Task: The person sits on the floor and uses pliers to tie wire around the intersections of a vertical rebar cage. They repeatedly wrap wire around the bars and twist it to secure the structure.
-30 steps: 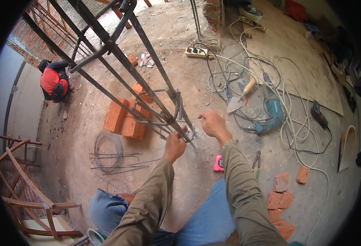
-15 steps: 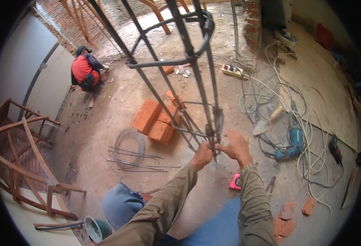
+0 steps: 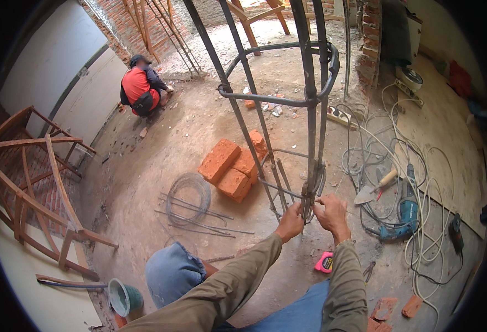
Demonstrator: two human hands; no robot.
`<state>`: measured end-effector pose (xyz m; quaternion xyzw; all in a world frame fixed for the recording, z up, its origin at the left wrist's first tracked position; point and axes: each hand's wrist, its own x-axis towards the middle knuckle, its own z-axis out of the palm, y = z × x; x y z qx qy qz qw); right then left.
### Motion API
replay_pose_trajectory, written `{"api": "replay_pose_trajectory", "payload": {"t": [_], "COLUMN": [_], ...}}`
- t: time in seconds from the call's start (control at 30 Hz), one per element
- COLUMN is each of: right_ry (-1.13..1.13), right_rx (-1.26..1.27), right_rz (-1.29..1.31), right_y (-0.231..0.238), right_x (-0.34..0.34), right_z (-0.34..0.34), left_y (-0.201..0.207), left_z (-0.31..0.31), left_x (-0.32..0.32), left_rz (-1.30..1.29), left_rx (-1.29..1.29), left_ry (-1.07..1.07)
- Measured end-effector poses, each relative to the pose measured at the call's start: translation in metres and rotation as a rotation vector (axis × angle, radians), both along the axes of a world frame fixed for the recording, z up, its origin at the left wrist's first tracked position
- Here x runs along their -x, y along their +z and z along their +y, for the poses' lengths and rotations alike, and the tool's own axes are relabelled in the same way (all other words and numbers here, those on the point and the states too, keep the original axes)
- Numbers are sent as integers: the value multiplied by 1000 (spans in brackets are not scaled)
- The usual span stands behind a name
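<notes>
An upright rebar cage [image 3: 310, 83] of long ribbed bars stands before me. Bent steel stirrups ring it, a wide one [image 3: 279, 100] higher up and a smaller one [image 3: 276, 185] near the bottom. My left hand [image 3: 290, 223] is closed round a bar's low end, just under the small stirrup. On the other side of that corner, my right hand [image 3: 333, 217] has its fingers curled and pinched close to the bar; whatever lies between the fingertips is too small to make out. A pink tape measure [image 3: 324, 262] lies on the floor below my right wrist.
Orange bricks [image 3: 219, 160] are stacked beyond the cage, near coiled wire [image 3: 188, 193] and loose thin rods. To the right lie a trowel [image 3: 373, 188], a blue power tool [image 3: 406, 213] and tangled cables. Wooden frames [image 3: 49, 182] lean left; a person in red [image 3: 141, 88] crouches farther off.
My view has swung, so the cage and floor items sit farther right and mostly lower. My right hand's fingers, spread more before, are now drawn in at the bar. The left keeps its grip.
</notes>
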<state>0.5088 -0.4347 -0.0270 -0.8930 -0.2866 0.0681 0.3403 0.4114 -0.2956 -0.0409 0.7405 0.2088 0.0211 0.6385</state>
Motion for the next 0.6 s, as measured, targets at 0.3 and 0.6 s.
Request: {"api": "replay_pose_trajectory", "payload": {"t": [0.3, 0.6], "right_ry": [-21, 48], "right_rx": [-213, -311], "right_rz": [128, 46], "right_y": [-9, -15], "right_x": [-3, -4], "right_z": [0, -8], "left_y": [-6, 6], "left_z": [9, 5], "left_x": [0, 4], "left_rz": [27, -71], "left_rx": [-41, -105], "left_ry": [-76, -3]}}
